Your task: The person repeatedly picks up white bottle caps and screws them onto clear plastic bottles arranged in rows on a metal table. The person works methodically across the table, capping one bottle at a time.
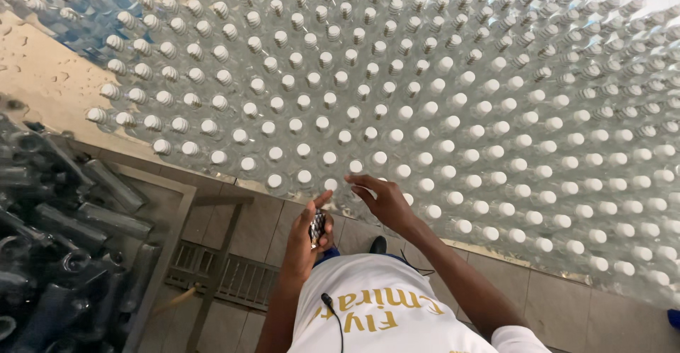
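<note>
Nearest me, my left hand [309, 234] is curled around a small dark gadget [318, 227], too tiny to identify, thumb raised. At one o'clock from it, my right hand [381, 198] is part open, fingertips touching a capped clear bottle [356, 167] at the near edge of the table [42, 77]. Beyond, the bottle rows [453, 84] run off-frame. At nine o'clock, empty bottles [57, 240] look dark, blurred.

Bright, even daylight from above and ahead; white caps on the bottles [453, 119] nearly blown out. Soft glare on the wet table [42, 77] at upper left. My hands throw little shadow. Wide-angle lens bends bottle rows at the edges. The empty bottles in the lower left corner [57, 240] sit dim and smeared. Centre sharp.
</note>
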